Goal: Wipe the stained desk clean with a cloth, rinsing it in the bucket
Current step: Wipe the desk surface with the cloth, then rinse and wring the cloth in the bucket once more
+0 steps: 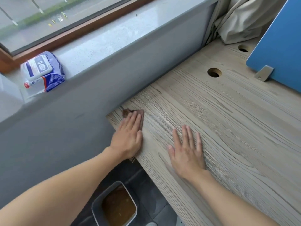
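Note:
My left hand [127, 137] lies flat on a brown cloth [140, 114] at the near left corner of the pale wood-grain desk [228, 128], pressing it down. The cloth shows beyond my fingertips and a scrap of it peeks out under my wrist at the desk edge. My right hand [187, 150] rests flat on the bare desk to the right, fingers spread, holding nothing. On the dark floor below the desk edge stands a grey square bucket [97, 207] with murky brown water in it.
A grey wall and window sill run along the left, with a blue and white pack of wipes [43, 72] on the sill. Two round cable holes [214, 72] pierce the desk. A blue divider panel [280, 46] and beige curtain [241, 18] stand at the far right.

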Action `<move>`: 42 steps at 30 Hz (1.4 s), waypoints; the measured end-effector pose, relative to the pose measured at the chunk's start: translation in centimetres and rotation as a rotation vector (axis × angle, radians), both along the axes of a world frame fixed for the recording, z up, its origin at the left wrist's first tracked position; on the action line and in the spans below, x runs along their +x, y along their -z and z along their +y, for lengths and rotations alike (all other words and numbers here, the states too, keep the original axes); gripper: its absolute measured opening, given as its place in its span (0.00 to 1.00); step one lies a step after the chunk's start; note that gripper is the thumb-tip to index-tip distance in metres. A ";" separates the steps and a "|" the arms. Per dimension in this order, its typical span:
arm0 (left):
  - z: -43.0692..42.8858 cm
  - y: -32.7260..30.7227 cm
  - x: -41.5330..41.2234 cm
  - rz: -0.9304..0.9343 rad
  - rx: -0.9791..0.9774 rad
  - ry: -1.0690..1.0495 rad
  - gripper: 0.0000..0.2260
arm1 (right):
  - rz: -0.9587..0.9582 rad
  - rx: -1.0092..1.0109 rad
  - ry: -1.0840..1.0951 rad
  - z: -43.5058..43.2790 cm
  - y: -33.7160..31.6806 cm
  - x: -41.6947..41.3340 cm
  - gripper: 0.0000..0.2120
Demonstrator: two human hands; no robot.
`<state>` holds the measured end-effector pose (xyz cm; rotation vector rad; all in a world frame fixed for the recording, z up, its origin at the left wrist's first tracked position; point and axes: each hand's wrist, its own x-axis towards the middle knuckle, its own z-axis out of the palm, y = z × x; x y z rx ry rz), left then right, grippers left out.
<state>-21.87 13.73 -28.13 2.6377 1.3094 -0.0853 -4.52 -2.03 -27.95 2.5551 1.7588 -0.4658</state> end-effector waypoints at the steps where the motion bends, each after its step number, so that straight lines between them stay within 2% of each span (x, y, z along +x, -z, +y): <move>1: 1.3 0.1 -0.9 0.000 0.002 -0.057 0.31 | 0.000 -0.017 -0.010 -0.1 -0.1 0.0 0.32; 4: 3.7 0.5 -2.3 -0.033 -0.015 -0.290 0.32 | -0.025 -0.030 -0.025 -0.1 -0.1 0.0 0.32; 10: 3.0 0.6 0.0 -0.164 -0.039 -0.520 0.27 | 0.003 -0.024 -0.023 -0.1 0.5 0.1 0.32; 13: 2.4 0.3 0.9 -0.090 -0.041 -0.595 0.28 | 0.032 -0.051 -0.022 0.1 0.3 0.1 0.30; 16: -1.3 0.1 1.8 -0.036 0.001 -0.416 0.31 | 0.059 -0.076 -0.033 0.2 -0.1 0.3 0.31; 19: -7.0 -0.4 3.3 -0.038 -0.053 -0.178 0.32 | 0.111 -0.050 -0.024 0.1 -0.7 0.8 0.31; 22: -10.7 -0.8 5.6 -0.040 -0.147 0.094 0.31 | 0.191 0.194 0.159 -0.8 -1.9 0.9 0.26; 24: -10.7 -1.9 6.3 -0.221 -0.299 0.211 0.31 | 0.184 0.368 0.232 -1.5 -2.3 0.3 0.24; 26: -9.2 -3.3 5.3 -0.499 -0.392 0.057 0.25 | 0.182 0.412 0.137 -1.9 -2.6 -0.9 0.26; 27: -8.0 -3.6 4.6 -0.565 -0.354 -0.070 0.20 | 0.192 0.382 0.070 -1.9 -2.7 -1.7 0.27; 29: -5.9 -3.6 3.1 -0.461 -0.243 -0.202 0.16 | 0.193 0.218 -0.045 -1.6 -2.4 -3.4 0.30; 31: -5.2 -3.1 2.8 -0.308 -0.207 -0.127 0.16 | 0.122 0.104 -0.116 -0.8 -1.7 -4.8 0.32; 35: -6.2 -3.2 4.3 -0.301 -0.252 -0.076 0.23 | -0.041 -0.015 -0.145 -0.3 -0.6 -5.3 0.36; 39: -7.6 -4.1 6.5 -0.115 -0.229 -0.026 0.32 | -0.038 -0.031 0.008 -0.9 -0.9 -1.4 0.32; 42: -8.8 -4.3 8.5 -0.005 -0.238 0.109 0.29 | -0.017 -0.066 0.133 -2.5 -1.3 3.4 0.30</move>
